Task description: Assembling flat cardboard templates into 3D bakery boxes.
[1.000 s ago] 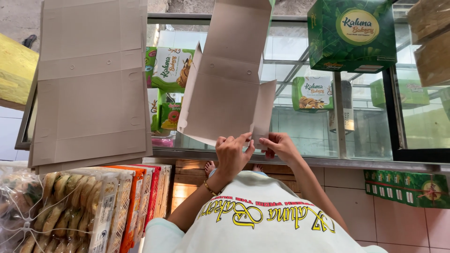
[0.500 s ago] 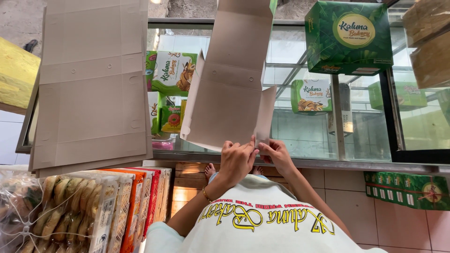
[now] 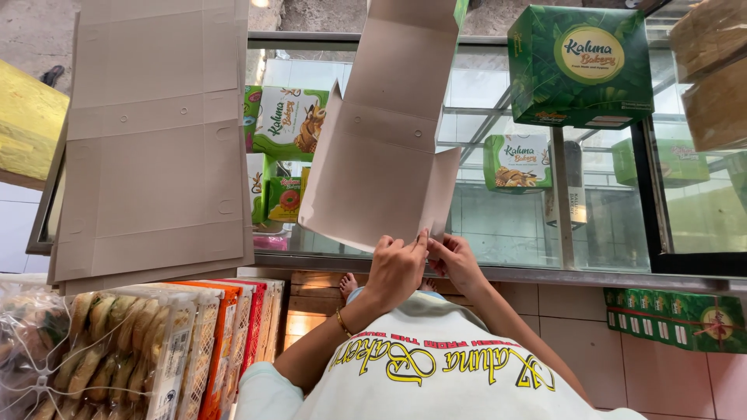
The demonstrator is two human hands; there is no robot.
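Observation:
I hold a flat brown cardboard box blank (image 3: pixel 381 148) over a glass counter (image 3: pixel 506 225), its far end tilted away from me. My left hand (image 3: pixel 397 271), with a thin gold bracelet on the wrist, pinches the blank's near edge. My right hand (image 3: pixel 457 263) grips the near corner, where a narrow side flap (image 3: pixel 442 190) stands folded up. The two hands are touching at that corner.
A stack of flat cardboard blanks (image 3: pixel 156 155) lies on the counter to the left. A made-up green box (image 3: pixel 580 62) stands at the far right, with brown boxes (image 3: pixel 712 70) beyond it. Trays of packed pastries (image 3: pixel 117 358) sit lower left and flat green boxes (image 3: pixel 677 319) lower right.
Both hands have drawn closer together at the blank's near corner and come slightly toward me. The blank has shifted a little with them.

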